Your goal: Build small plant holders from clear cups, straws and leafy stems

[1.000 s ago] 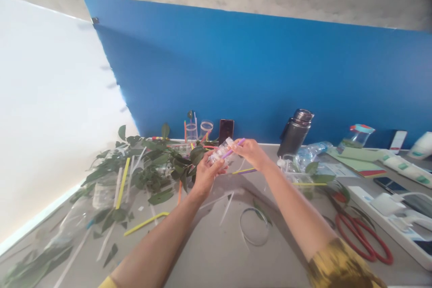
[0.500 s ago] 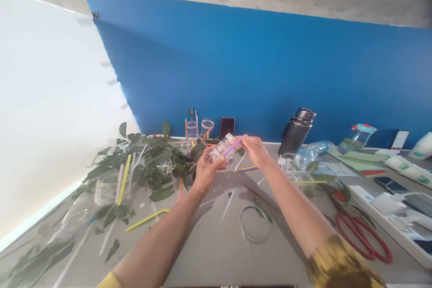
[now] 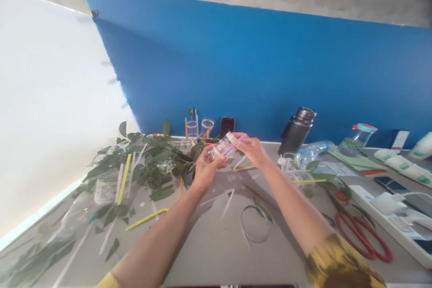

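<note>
My left hand (image 3: 206, 170) is closed around a small clear plastic bottle (image 3: 220, 146), tilted with its top to the upper right. A purple straw (image 3: 230, 149) lies slantwise along the bottle's side, its lower end by my left thumb. My right hand (image 3: 252, 149) pinches this straw near its upper part, close to the bottle's neck, and the straw's tip sticks out above the fingers. Whether the right fingertips also touch the bottle, I cannot tell. Leafy green cuttings (image 3: 184, 162) lie just left of my left hand.
Leaves, straws and a yellow bent straw (image 3: 147, 219) are scattered at left. Two clear cups (image 3: 207, 125) and a phone (image 3: 227, 126) stand at the back. On the right are a dark thermos (image 3: 297, 131), red-handled scissors (image 3: 362, 234) and a power strip (image 3: 393, 225). A wire loop (image 3: 254, 224) lies in front.
My right hand has slid a little left and down along the purple straw, whose upper tip now shows beyond the fingers. My left hand and the bottle have hardly moved.
</note>
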A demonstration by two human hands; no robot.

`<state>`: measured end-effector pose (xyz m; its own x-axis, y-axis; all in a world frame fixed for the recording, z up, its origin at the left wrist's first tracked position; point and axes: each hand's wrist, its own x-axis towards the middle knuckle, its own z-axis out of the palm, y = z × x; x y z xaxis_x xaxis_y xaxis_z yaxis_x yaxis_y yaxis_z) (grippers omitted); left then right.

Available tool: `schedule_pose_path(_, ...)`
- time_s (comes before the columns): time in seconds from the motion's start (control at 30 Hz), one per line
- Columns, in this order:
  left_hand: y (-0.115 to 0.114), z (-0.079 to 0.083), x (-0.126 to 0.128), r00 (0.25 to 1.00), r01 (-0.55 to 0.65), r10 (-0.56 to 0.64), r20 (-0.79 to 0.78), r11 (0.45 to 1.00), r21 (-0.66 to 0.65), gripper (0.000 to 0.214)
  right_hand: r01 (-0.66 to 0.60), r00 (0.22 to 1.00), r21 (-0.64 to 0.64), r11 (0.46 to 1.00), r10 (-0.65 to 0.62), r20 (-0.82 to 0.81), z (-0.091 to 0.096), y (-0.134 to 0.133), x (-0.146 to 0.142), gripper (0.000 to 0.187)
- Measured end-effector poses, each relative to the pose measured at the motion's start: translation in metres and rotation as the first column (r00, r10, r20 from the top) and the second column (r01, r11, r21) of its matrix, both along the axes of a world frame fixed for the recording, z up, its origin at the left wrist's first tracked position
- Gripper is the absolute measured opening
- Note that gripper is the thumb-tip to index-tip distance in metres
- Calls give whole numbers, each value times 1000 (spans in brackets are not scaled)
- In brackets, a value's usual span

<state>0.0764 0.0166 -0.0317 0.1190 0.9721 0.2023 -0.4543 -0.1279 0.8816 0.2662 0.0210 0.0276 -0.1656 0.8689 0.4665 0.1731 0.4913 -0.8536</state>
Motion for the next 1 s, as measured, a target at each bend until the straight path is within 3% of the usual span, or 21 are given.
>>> schedule_pose_path(0.07, -2, 2, 0, 1000, -30, 30, 4, 999, 25, 70, -32, 999, -41, 999, 32, 9, 2, -2, 0, 52)
schedule_pose_path(0.17, -6, 6, 2, 997, -80, 81, -9, 994, 79, 67, 24, 997, -89, 996, -17, 81, 6, -5, -3, 45)
schedule_pose_path(0.37, -10, 9, 3, 988, -118, 128, -86, 986, 115, 64, 36, 998, -71, 997, -32, 55, 3, -5, -9, 36)
schedule_pose_path(0.6, 1, 1, -6, 991, 130, -130, 39, 992, -1, 75, 42, 999, -121, 992, -43, -6, -6, 2, -3, 48)
schedule_pose_path(0.77, 0, 4, -7, 975, 189, -189, 115, 982, 12, 72, -91, 996, -113, 989, 90, -11, 3, -1, 6, 57)
schedule_pose_path(1.0, -4, 4, -8, 959, 266, -264, 102, 964, 1, 76, 90, 996, -98, 991, -89, 13, 8, 0, 9, 42)
